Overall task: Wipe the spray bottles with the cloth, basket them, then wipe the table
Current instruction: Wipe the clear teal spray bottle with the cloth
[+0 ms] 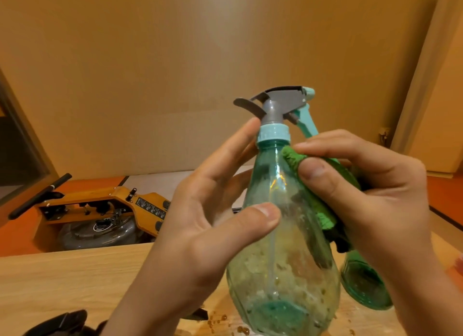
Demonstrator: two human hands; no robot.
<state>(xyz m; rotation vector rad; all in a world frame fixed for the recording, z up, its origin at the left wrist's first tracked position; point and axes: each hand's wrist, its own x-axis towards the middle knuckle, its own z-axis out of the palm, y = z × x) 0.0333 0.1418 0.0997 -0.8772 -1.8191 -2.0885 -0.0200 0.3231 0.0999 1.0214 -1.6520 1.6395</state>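
I hold a clear teal spray bottle [280,260] with a grey trigger head and pale blue collar up above the table. My left hand [200,225] grips it, thumb across the front and fingers reaching up behind the neck. My right hand [370,198] pinches a folded green cloth [313,185] and presses it against the bottle's right shoulder. The bottle's lower half looks smeared with yellowish grime. A second teal bottle [363,285] stands on the table behind my right hand, mostly hidden.
The wooden table [62,280] carries brown droplets [220,320] near its front edge. A dark object [62,323] lies at the bottom left. Beyond the table, a yellow wooden machine with a black handle [100,210] sits on the orange floor.
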